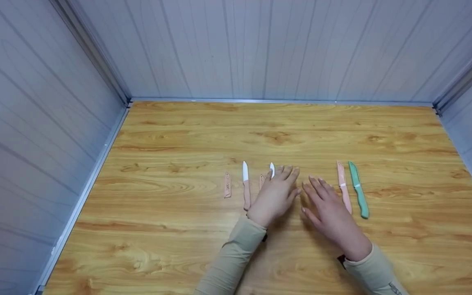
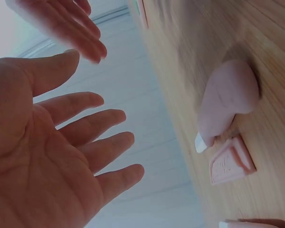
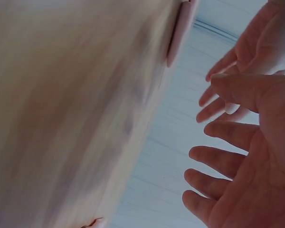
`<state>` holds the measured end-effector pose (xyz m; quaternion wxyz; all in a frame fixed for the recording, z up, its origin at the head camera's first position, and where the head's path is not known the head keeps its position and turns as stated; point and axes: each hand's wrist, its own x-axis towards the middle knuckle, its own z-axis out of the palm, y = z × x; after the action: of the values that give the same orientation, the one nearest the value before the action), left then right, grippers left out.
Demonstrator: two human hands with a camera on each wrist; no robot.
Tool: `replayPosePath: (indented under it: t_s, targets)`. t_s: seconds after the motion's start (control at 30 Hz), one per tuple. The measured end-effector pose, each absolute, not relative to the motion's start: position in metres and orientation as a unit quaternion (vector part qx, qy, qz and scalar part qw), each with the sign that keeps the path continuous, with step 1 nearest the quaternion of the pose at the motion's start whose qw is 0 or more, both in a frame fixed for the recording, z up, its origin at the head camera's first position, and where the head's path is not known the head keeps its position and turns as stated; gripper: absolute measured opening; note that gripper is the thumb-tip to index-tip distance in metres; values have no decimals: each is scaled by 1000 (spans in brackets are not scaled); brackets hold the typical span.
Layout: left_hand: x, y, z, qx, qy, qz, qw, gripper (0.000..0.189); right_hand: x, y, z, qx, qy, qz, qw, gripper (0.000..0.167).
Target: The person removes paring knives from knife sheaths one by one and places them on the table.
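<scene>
My left hand (image 1: 275, 196) hovers above a knife with a white blade (image 1: 272, 168), hiding its handle in the head view; the left wrist view shows that thick pink handle (image 2: 228, 95) on the table. Beside it lies a pink blade sheath (image 2: 232, 161), partly covered by the hand in the head view. Further left are another pink-handled knife (image 1: 246, 188) with a bare white blade and a second pink sheath (image 1: 228, 185). My right hand (image 1: 334, 213), fingers spread and holding nothing, is just left of a pink knife (image 1: 342, 184) in its sheath. The left hand also holds nothing.
A green sheathed knife (image 1: 359, 190) lies to the right of the pink one. Everything rests on a wood-grain table (image 1: 178, 135). Pale panel walls (image 1: 244, 49) enclose its back, left and right sides.
</scene>
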<state>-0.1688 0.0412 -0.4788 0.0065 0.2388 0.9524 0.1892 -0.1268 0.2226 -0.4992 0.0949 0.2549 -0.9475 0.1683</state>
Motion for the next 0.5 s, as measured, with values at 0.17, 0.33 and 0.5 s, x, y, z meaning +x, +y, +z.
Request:
replayPosePath:
  t_s: [0.17, 0.33, 0.5]
  targets:
    - [-169, 49, -479, 257, 951, 170, 7, 54, -122, 230, -506, 257, -950, 150, 95, 59]
    - [-170, 61, -479, 271, 952, 140, 3, 54, -119, 236, -508, 255, -952, 142, 89, 57]
    - [-170, 72, -484, 294, 949, 115, 10, 53, -116, 242, -509, 245, -957, 138, 71, 57]
